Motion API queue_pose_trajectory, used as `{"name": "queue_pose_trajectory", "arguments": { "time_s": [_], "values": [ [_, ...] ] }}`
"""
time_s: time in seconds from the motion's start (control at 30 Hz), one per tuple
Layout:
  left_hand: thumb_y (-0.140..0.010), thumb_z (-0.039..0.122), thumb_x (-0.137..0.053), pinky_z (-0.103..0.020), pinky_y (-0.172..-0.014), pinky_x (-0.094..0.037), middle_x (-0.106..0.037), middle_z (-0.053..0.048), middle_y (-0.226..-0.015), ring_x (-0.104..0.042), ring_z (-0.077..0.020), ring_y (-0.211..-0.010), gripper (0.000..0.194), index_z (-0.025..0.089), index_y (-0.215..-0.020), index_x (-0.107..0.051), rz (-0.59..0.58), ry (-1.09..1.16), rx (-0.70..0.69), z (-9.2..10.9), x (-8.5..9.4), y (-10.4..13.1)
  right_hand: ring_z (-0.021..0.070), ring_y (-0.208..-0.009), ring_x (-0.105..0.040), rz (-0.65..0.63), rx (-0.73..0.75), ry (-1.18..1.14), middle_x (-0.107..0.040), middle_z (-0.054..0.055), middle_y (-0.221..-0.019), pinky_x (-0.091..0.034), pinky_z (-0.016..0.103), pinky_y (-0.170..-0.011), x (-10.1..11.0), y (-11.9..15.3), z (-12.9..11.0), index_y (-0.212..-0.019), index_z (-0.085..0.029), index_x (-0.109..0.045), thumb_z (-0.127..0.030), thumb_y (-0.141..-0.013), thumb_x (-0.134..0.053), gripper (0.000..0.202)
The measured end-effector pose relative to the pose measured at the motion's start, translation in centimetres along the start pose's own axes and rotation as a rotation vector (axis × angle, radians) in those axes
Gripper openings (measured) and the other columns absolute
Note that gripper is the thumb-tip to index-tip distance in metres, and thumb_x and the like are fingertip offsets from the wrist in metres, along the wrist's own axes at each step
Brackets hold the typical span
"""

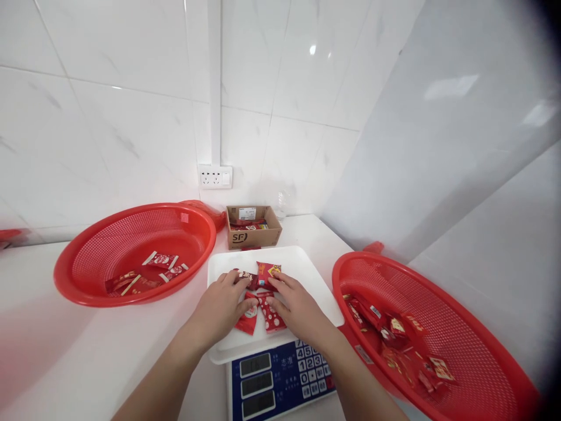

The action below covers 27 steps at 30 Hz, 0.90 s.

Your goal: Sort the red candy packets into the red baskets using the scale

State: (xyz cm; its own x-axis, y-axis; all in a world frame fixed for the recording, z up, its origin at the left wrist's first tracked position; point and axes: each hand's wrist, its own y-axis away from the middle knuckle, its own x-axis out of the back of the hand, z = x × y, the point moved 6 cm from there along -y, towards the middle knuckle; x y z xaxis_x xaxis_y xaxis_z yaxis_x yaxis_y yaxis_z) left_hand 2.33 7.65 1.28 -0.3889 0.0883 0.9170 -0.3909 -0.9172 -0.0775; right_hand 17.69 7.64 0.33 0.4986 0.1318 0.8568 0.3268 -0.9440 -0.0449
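Observation:
Several small snack packets lie close together on the white weighing tray (315, 292) of a digital scale. From the left, my left hand (223, 304) rests against a dark red packet (249, 279) and a red packet (248, 318). Its fingers are bent, with the thumb apart from them. My right hand (302, 307) comes in from the other side, fingers on a red packet with a yellow print (266, 273). Its thumb touches a dotted red packet (272, 318). Neither hand visibly pinches a packet; the fingertips partly cover them.
A red mesh basket (92, 245) with a few packets stands at left; another red basket (477, 345) with more packets stands at right. Behind the tray is a cardboard box (256, 238). The scale's keypad panel (287, 380) faces me. A socket (215, 176) is on the tiled wall.

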Motion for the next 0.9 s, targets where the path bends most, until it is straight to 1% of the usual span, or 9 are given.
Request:
{"name": "queue_pose_trajectory", "arguments": {
  "time_s": [0.13,0.27,0.33,0.47,0.6,0.7,0.83,0.9],
  "values": [
    [-0.092,0.037,-0.046,-0.042,-0.091,-0.044,-0.056,-0.013,-0.116,-0.052,-0.0286,-0.108,0.036,0.018,-0.12,-0.058,0.009,0.013,-0.014,0.1,0.0,0.0,0.0254,-0.134,-0.036,-0.026,0.003,-0.004,-0.043,0.013,-0.145,-0.03,0.043,-0.111,0.0,0.3,-0.3,-0.134,-0.015,-0.051,-0.035,-0.091,-0.045,0.048],
    [-0.092,0.036,-0.047,-0.043,-0.099,-0.04,-0.054,-0.012,-0.123,-0.045,-0.0284,-0.119,0.03,0.018,-0.113,-0.06,0.073,0.03,-0.083,0.4,0.1,-0.1,0.026,-0.137,-0.032,-0.03,0.034,-0.005,-0.04,0.013,-0.147,-0.027,0.044,-0.112,0.2,0.8,-0.8,-0.136,-0.017,-0.049,-0.038,-0.091,-0.047,0.049],
    [-0.092,0.036,-0.049,-0.044,-0.101,-0.038,-0.055,-0.012,-0.122,-0.043,-0.0287,-0.121,0.029,0.018,-0.111,-0.06,0.078,0.031,-0.111,0.5,0.1,-0.1,0.0267,-0.139,-0.028,-0.058,0.037,-0.005,-0.036,0.013,-0.149,-0.026,0.045,-0.113,0.2,1.1,-0.9,-0.137,-0.018,-0.048,-0.039,-0.09,-0.049,0.052],
    [-0.092,0.037,-0.047,-0.043,-0.094,-0.043,-0.059,-0.011,-0.112,-0.05,-0.0277,-0.111,0.03,0.017,-0.111,-0.06,0.034,0.041,-0.095,0.5,0.0,0.1,0.0274,-0.142,-0.022,-0.114,0.011,-0.005,-0.03,0.011,-0.153,-0.022,0.046,-0.114,-0.1,1.5,-0.7,-0.137,-0.018,-0.048,-0.041,-0.087,-0.053,0.055],
    [-0.093,0.036,-0.045,-0.042,-0.091,-0.044,-0.058,-0.012,-0.111,-0.052,-0.0282,-0.108,0.03,0.018,-0.111,-0.061,-0.025,0.025,-0.044,0.6,0.2,0.2,0.0271,-0.143,-0.017,-0.131,-0.02,-0.009,-0.025,0.01,-0.155,-0.021,0.046,-0.115,-0.2,1.4,-0.4,-0.139,-0.019,-0.045,-0.037,-0.084,-0.057,0.059],
    [-0.092,0.034,-0.047,-0.042,-0.093,-0.043,-0.057,-0.011,-0.116,-0.051,-0.0285,-0.111,0.029,0.021,-0.113,-0.062,-0.054,0.039,-0.035,0.4,0.5,0.4,0.0256,-0.143,-0.017,-0.141,-0.022,-0.021,-0.023,0.01,-0.155,-0.021,0.043,-0.115,-0.2,1.2,-0.4,-0.141,-0.018,-0.042,-0.037,-0.084,-0.056,0.061],
    [-0.09,0.034,-0.049,-0.042,-0.097,-0.041,-0.054,-0.009,-0.128,-0.047,-0.0284,-0.119,0.036,0.023,-0.124,-0.056,-0.087,0.087,-0.053,-0.2,0.7,0.8,0.0231,-0.143,-0.019,-0.152,-0.021,-0.042,-0.024,0.01,-0.155,-0.022,0.04,-0.115,-0.3,1.1,-0.5,-0.141,-0.016,-0.041,-0.037,-0.085,-0.054,0.062],
    [-0.09,0.03,-0.05,-0.041,-0.099,-0.04,-0.053,-0.008,-0.13,-0.046,-0.0274,-0.121,0.037,0.024,-0.126,-0.055,-0.108,0.097,-0.073,-0.3,0.8,1.0,0.0223,-0.143,-0.02,-0.156,-0.015,-0.051,-0.024,0.009,-0.155,-0.022,0.039,-0.115,-0.4,1.0,-0.5,-0.141,-0.016,-0.042,-0.037,-0.085,-0.054,0.061]
  ]
}}
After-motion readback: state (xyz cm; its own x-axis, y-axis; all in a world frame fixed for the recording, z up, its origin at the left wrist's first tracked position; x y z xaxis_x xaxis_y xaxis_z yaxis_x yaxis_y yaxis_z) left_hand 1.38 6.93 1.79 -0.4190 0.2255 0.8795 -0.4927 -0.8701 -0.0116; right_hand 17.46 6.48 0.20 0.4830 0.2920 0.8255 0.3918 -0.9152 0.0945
